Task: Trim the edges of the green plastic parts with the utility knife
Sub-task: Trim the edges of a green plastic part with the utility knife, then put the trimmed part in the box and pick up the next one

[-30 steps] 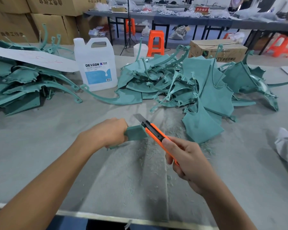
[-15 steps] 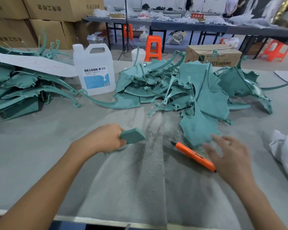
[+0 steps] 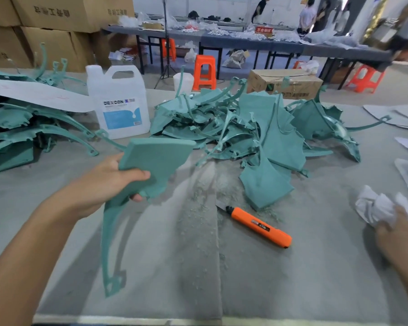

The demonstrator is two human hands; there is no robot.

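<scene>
My left hand (image 3: 104,184) grips a green plastic part (image 3: 151,163) lifted above the table, thumb on its face, its long curved arm hanging down toward me. The orange utility knife (image 3: 259,225) lies on the grey table cover, blade out and pointing up-left, with no hand on it. My right hand (image 3: 398,238) is at the far right edge, touching a crumpled white cloth (image 3: 377,208); its fingers are blurred and partly cut off. A heap of green parts (image 3: 257,130) lies behind the knife.
A second stack of green parts (image 3: 17,135) sits at the left under a white sheet. A white DEXCON jug (image 3: 120,102) stands behind my left hand. Green shavings (image 3: 198,196) litter the table's middle. A cardboard box (image 3: 285,83) sits at the far edge.
My right hand put the knife down on the table and moved right to the white cloth. My left hand lifted and turned the green part so its broad face shows.
</scene>
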